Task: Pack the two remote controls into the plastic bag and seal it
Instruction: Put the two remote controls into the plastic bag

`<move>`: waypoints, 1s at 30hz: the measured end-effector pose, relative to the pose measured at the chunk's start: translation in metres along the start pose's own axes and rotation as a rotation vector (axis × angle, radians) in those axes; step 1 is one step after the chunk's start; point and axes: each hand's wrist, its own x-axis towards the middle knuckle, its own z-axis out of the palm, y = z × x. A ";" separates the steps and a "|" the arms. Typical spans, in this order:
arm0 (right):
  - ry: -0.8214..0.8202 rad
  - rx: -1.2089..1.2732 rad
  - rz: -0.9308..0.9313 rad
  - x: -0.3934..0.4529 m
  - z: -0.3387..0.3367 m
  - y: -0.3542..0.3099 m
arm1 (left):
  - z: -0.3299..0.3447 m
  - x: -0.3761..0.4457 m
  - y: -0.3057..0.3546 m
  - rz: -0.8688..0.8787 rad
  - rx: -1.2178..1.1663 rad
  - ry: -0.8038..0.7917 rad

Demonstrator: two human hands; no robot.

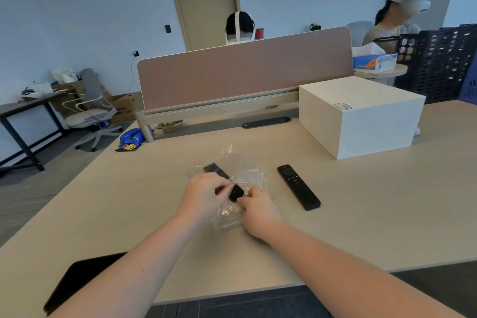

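A clear plastic bag [241,171] with a red seal strip lies crumpled in the middle of the desk. One black remote [215,170] lies partly inside it, its near end [236,192] poking out at the bag's mouth. My left hand [204,195] pinches the bag's edge at the red strip. My right hand [258,210] grips the near end of that remote and the bag beside it. The second black remote [298,186] lies bare on the desk, just right of the bag, touched by neither hand.
A white box [361,116] stands at the back right of the desk [154,214]. A brown divider panel [242,72] runs along the far edge. A black flat object [77,279] lies at the near left. Two people sit beyond the divider.
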 end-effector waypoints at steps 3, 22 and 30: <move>-0.052 -0.062 -0.008 0.002 0.000 -0.002 | 0.003 -0.001 -0.001 -0.008 0.002 -0.016; 0.246 -0.201 0.423 -0.030 -0.050 0.075 | 0.010 -0.011 -0.005 -0.038 0.031 0.082; 0.449 0.301 0.301 -0.032 -0.070 0.060 | 0.008 0.002 -0.004 -0.104 0.001 0.003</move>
